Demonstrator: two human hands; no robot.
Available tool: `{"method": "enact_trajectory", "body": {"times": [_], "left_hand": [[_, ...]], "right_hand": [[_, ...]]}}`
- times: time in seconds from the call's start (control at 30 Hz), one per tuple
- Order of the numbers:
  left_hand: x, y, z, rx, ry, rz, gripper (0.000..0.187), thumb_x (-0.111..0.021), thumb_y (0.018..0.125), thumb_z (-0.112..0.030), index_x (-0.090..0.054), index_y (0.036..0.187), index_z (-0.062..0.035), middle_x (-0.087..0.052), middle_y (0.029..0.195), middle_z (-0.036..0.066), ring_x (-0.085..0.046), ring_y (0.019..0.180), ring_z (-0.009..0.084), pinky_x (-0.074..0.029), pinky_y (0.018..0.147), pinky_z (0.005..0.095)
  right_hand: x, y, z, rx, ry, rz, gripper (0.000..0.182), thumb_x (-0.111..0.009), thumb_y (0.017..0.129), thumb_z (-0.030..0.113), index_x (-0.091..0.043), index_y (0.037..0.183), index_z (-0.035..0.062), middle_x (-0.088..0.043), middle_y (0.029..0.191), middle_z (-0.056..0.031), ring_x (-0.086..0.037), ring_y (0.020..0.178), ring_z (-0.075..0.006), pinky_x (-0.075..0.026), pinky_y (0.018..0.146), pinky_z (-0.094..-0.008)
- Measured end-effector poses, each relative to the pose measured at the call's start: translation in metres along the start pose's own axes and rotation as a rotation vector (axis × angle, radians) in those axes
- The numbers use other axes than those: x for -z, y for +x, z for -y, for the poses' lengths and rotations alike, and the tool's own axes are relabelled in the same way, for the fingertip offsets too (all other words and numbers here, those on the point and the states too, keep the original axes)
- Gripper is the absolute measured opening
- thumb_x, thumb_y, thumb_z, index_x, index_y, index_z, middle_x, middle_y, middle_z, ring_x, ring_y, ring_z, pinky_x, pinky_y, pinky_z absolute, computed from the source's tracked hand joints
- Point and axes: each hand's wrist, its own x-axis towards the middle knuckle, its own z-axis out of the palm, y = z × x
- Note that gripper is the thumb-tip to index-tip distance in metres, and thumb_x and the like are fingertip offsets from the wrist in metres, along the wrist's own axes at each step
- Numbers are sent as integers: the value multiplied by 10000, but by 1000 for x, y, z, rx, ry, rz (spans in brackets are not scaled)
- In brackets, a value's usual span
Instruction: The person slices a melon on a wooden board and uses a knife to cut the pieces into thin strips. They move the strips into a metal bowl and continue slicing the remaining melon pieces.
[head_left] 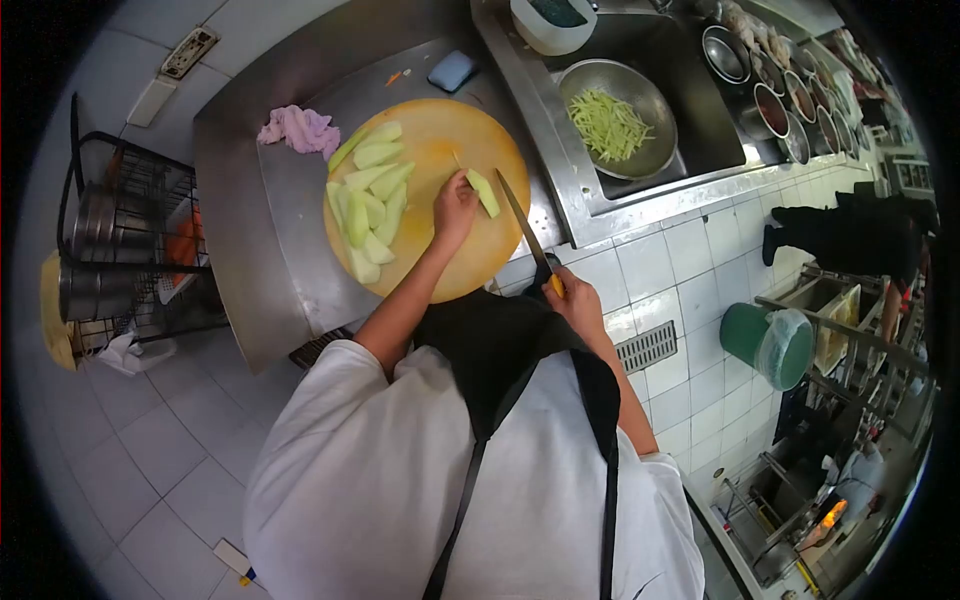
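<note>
A round yellow cutting board [455, 125] lies on the steel counter. Pale green vegetable pieces [375, 195] are heaped on its left half. My left hand [456, 208] is closed at the end of one separate green piece [483, 193], right of the heap. In my right hand [578, 300] is the yellow handle of a long knife [522, 215]; the blade points up and left across the board's right edge, close to the held piece but apart from it.
Shredded green vegetable fills part of a steel bowl [660, 125] in the sink at right. A pink cloth [300, 130] and blue sponge [452, 71] rest on the counter. Wire rack [140, 255] at left; green bin [742, 335] and a dark-clothed person [850, 235] at far right.
</note>
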Motion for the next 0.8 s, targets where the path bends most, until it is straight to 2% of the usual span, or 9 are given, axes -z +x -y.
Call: {"method": "enact_trajectory", "body": {"times": [0.1,0.2,0.3,0.4,0.5,0.8], "left_hand": [[-3,3,3,-76,116,26,544,-735,878,-21,-560,1393,-34,-655,1171,144,-714,881,232,-596,785,334],[-12,0,-5,19,-154,-14,562,-742,902,-37,-538,1425,-40,-641,1103,109,-698,885,189,-613,713,303],[-15,9,-1,46,-301,86,567,-735,922,-39,-519,1446,-38,-609,1037,66,-685,876,148,-620,648,274],[-18,8,-4,125,-374,122,571,-736,928,-51,-512,1453,-34,-594,1021,49,-680,856,137,-620,640,275],[-23,6,-4,70,-319,120,584,-743,925,-67,-507,1458,-28,-595,1004,49,-680,846,134,-621,631,276],[-23,9,-9,88,-245,151,635,-763,921,-121,-476,1479,-21,-608,1069,82,-685,913,168,-634,652,307]], "right_hand": [[-9,-2,8,-66,-21,11,333,-679,928,267,-619,1164,40,-701,820,-261,-693,785,-461,-556,688,-542],[-29,-1,9,-67,-125,6,262,-647,942,252,-588,1091,45,-686,749,-250,-680,719,-473,-544,637,-572],[-37,3,16,-50,-192,4,211,-625,945,228,-568,1004,34,-672,697,-237,-674,661,-458,-543,597,-566],[-38,5,31,2,-270,-43,195,-619,938,202,-559,958,19,-662,663,-230,-674,624,-436,-551,577,-542],[-41,8,34,6,-280,-41,197,-620,934,200,-553,924,16,-658,652,-227,-676,603,-417,-550,554,-524],[-43,0,36,-24,-216,-60,203,-628,941,206,-552,946,18,-663,683,-236,-671,639,-447,-543,582,-544]]}}
